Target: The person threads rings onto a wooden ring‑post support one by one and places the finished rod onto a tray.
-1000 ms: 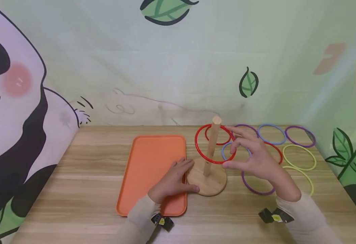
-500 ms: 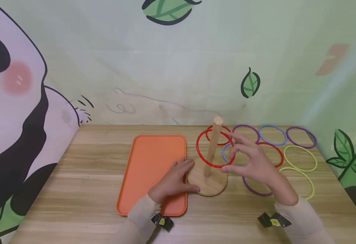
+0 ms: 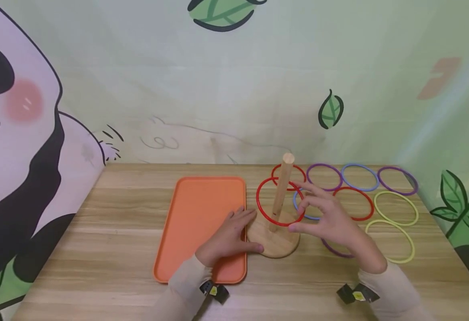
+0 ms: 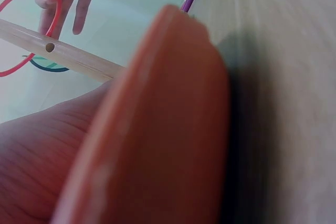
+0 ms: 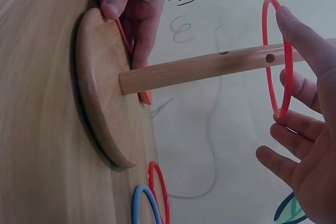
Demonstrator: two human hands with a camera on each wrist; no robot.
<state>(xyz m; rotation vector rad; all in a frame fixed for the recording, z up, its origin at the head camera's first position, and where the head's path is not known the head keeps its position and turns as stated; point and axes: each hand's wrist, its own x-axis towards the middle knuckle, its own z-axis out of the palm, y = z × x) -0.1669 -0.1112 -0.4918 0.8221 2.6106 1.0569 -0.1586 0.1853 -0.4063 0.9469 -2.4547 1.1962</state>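
Observation:
A red ring [image 3: 258, 206] encircles the upright wooden post [image 3: 284, 187], well above the round wooden base [image 3: 272, 245], as the right wrist view shows. My right hand [image 3: 330, 216] pinches the ring's right side between thumb and fingers. My left hand [image 3: 228, 238] reaches across the edge of an orange tray [image 3: 196, 200], its thumb and fingertips resting at the left rim of the base. In the left wrist view the tray's edge [image 4: 173, 103] hides most of that hand, while the post [image 4: 79, 59] passes through the ring [image 4: 56, 3].
Behind the post lies another red ring [image 3: 304, 171]. Right of it, a blue ring [image 3: 312, 218], purple ring [image 3: 324, 165], red ring [image 3: 371, 205], and yellow rings [image 3: 412, 243] lie on the table [image 3: 298, 290]. A printed cloth wall [image 3: 234, 89] stands at the back edge.
The right hand has lowered the red ring along the post, shifting slightly left. The left hand has stayed at the base.

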